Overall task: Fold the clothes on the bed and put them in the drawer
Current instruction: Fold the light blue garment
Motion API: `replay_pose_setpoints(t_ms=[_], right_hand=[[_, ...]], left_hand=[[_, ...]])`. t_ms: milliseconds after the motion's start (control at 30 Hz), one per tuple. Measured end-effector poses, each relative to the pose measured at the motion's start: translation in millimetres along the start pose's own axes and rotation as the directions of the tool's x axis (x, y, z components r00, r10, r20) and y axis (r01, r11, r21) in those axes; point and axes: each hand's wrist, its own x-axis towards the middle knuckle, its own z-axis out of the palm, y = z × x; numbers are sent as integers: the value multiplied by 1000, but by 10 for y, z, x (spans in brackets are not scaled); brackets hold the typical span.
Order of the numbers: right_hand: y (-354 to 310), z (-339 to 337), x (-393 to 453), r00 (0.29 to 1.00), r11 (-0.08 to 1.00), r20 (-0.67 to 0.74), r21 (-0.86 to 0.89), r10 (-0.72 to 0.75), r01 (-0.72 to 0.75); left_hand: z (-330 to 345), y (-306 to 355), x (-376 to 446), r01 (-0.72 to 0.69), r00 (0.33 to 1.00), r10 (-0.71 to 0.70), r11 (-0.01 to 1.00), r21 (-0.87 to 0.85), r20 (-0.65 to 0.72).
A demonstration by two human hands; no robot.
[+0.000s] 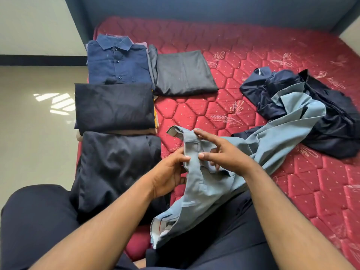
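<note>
Both hands grip light-blue trousers (206, 184) at waistband: left hand (169, 172) pinching w/ thumb + fingers, right hand (220, 154) fingers curled on fabric; trousers trail across lap & bed (253, 55). Folded dark clothes (115, 106) stacked at left; unfolded navy heap (321, 117) at right.

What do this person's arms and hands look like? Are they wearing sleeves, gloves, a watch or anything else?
Both forearms are bare as far as the picture shows: no sleeves reach into view. The left hand and right hand wear no gloves, and no watch, bracelet or ring can be seen. The nails look short and unpainted. Below the arms, the legs are clad in dark navy trousers.
</note>
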Motion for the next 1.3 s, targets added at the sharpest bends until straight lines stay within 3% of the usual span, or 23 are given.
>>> replay_pose_setpoints(t_ms=[67, 133, 333, 500, 633, 733, 833, 1000, 1167, 1300], right_hand=[[-16, -15, 82, 984, 957, -54, -248, -170, 152], [-34, 2, 115, 958, 931, -110, -286, -266, 226], [-54, 25, 75, 941, 989, -325, 80, -94, 126], [-186, 15, 121, 872, 954, -482, 211, -89, 214], [-320, -93, 40, 884, 949, -463, 245, -67, 200], [-433, -257, -145, 914, 956, -393, 220, -97, 196], [-524, -274, -311, 941, 963, -303, 171, -150, 209], [-633, -83, -475, 952, 966, -189, 47, -239, 252], [-694, 40, -605, 979, 980, 35, -4, -201, 201], [-806, 91, -638, 965, 964, -41, 52, -257, 259]], left_hand=[[58, 16, -11, -6, 999, 3, 997, 75, 49], [82, 12, -15, -4, 1000, 1, 994, 112, 27], [-69, 22, -72, -62, 997, 69, 982, 178, -34], [-250, 155, -35, -106, 974, 164, 939, 326, -156], [-424, 346, 49, -119, 876, 402, 717, 687, -268], [-410, 581, -27, -180, 786, 563, 603, 777, -255], [-370, 715, -113, -218, 800, 558, 612, 760, -220], [-221, 584, -238, -267, 871, 426, 829, 491, -246], [31, 410, -368, -402, 848, 496, 831, 384, -186], [321, 372, -407, -490, 818, 550, 818, 300, -165]])
